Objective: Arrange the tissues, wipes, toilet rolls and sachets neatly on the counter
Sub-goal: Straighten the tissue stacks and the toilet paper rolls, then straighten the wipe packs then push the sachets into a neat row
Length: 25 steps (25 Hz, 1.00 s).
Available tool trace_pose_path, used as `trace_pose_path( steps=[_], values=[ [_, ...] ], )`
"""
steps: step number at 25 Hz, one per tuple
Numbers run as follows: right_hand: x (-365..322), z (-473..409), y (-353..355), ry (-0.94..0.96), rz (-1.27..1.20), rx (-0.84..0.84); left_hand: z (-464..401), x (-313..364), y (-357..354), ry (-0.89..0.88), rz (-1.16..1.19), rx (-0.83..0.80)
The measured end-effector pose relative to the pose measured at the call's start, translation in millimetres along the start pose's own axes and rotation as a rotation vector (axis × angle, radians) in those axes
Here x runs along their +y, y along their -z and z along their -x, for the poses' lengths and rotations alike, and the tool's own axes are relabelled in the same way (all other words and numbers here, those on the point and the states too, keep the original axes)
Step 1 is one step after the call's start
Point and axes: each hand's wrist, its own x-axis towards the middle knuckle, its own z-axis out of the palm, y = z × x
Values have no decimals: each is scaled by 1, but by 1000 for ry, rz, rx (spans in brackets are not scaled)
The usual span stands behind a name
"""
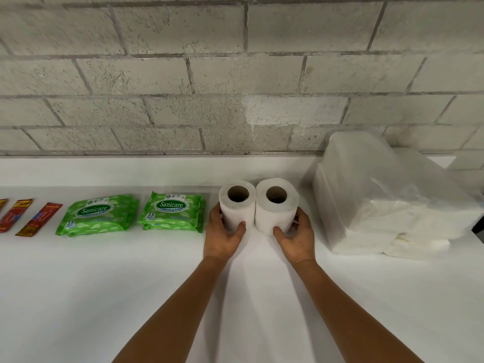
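Toilet rolls (258, 205) stand upright, cores up, touching, 1 gripped by each of the hands (259, 238)

Soft, matt white paper on the two toilet rolls (258, 205), with brown cardboard cores. Left of the rolls, glossy green plastic wrap on the wipes packs (133, 213); further left, shiny red foil-like sachets (25, 217). Right of the rolls, thin, clear, crinkled plastic film over stacked white tissues (387, 205). Beneath the rolls, smooth matt white counter (104, 297). Behind them, rough, pitted grey block wall (209, 74).
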Motion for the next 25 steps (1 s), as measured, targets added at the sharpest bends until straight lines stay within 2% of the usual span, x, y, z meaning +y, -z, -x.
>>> trace_pose_path(
  steps=[5,9,13,19,21,25],
  values=[
    [4,0,3,0,40,28,7,-1,5,28,-55,12],
    [7,26,14,36,88,104,36,-5,17,96,-7,43],
    [10,59,12,110,203,69,62,-22,46,-85,-64,-123],
    [-4,115,-51,144,266,25,72,-52,114,-192,-42,-234],
    [-14,136,-93,135,246,9,66,-69,149,-194,-26,-252],
    [-28,160,-151,81,147,30,55,-93,208,-183,11,-177]
  ],
)
